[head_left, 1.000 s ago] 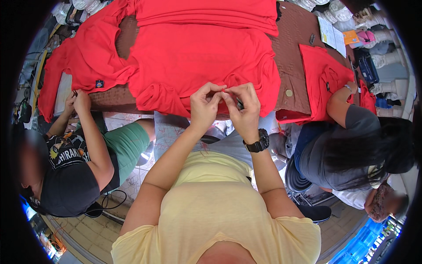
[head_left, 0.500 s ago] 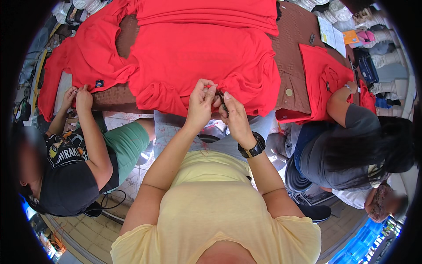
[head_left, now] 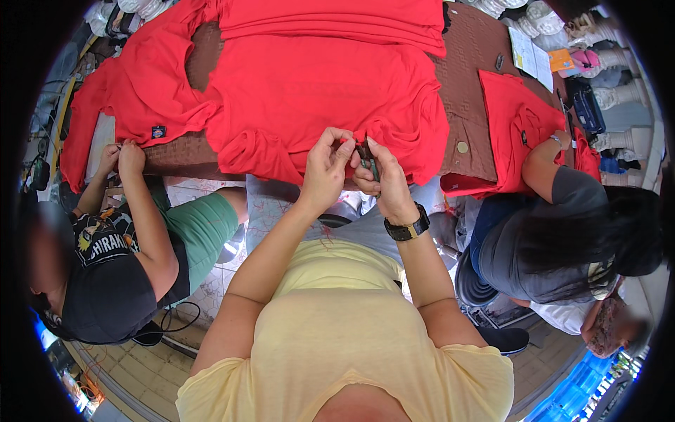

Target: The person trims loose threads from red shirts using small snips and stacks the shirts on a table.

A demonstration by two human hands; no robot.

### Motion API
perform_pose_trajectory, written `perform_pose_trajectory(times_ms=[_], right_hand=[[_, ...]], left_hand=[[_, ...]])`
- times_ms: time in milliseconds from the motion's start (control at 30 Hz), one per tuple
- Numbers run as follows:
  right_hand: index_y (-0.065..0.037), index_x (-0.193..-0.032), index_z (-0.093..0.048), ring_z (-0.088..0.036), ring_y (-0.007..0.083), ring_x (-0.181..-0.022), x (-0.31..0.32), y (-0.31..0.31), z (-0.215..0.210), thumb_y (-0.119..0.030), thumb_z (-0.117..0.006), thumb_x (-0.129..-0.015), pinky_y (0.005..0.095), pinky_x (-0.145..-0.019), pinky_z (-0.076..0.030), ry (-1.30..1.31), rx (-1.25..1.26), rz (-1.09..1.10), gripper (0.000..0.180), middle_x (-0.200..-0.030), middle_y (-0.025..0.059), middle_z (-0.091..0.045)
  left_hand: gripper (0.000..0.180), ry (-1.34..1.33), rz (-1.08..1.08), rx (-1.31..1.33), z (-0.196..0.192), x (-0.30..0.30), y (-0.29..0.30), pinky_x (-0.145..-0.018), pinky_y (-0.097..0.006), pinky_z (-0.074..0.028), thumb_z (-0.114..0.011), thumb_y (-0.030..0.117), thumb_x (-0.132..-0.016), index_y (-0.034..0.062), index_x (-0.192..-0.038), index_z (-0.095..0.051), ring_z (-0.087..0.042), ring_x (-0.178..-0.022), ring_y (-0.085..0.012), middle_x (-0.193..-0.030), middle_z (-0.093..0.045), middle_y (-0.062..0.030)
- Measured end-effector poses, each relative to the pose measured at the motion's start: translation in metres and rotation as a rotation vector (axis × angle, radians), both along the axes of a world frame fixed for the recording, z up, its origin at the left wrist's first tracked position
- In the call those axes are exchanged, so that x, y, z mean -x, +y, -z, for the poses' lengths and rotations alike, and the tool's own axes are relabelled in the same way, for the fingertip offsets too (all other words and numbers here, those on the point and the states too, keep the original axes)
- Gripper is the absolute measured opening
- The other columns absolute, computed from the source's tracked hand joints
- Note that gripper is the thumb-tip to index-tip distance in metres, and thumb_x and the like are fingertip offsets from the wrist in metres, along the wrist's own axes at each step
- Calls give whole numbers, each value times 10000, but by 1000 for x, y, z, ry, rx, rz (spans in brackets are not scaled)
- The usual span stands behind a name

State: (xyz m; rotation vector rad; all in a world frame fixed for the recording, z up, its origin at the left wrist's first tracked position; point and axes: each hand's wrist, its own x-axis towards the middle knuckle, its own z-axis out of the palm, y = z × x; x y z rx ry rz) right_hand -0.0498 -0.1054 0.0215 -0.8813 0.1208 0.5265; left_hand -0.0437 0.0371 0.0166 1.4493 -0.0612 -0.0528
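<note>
A red shirt (head_left: pixel 316 88) lies spread on the table in front of me, its near edge bunched and hanging over the table's edge. My left hand (head_left: pixel 325 172) is closed in a pinch at the bunched cloth near that edge. Close beside it, my right hand (head_left: pixel 391 184) is closed around small thread snips (head_left: pixel 367 160) with dark blades and greenish handles. The tips of the snips point away from me, against the red cloth between both hands. Fingers partly cover the cloth and the snips there.
Folded red garments (head_left: pixel 330 21) lie farther back on the brown tablecloth (head_left: pixel 471 91). Co-workers sit on either side, each handling a red garment. A round coin-like disc (head_left: pixel 462 148), an open notebook (head_left: pixel 531 58) and a dark pouch (head_left: pixel 588 109) are on the right.
My right hand has moved slightly right and turned, and the snips show more plainly. My left hand has shifted a little right along the cloth.
</note>
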Motion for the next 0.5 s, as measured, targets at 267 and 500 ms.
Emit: perform_pose_trajectory(times_ms=[267,500], right_hand=[[-54,-930,-605,-243,35,-456,-4,-1,4,-450,-367,-1062,224,-440,-170,-60,75,-34,480,-604,-74,-347],[-50,-852,-604,-256,43,-498,-8,-14,5,-459,-382,-1048,236,-476,-173,-200,347,-70,506,-612,-74,-339]], left_hand=[[109,-29,-54,-93,3,-10,2,-705,-226,-446,-583,104,-1012,-4,-1027,-583,-527,-761,-58,-870,-589,-17],[117,-91,-76,-178,-1,-8,1,-741,-224,-469,-593,93,-1008,-19,-1042,-594,-559,-810,-59,-890,-603,-24]])
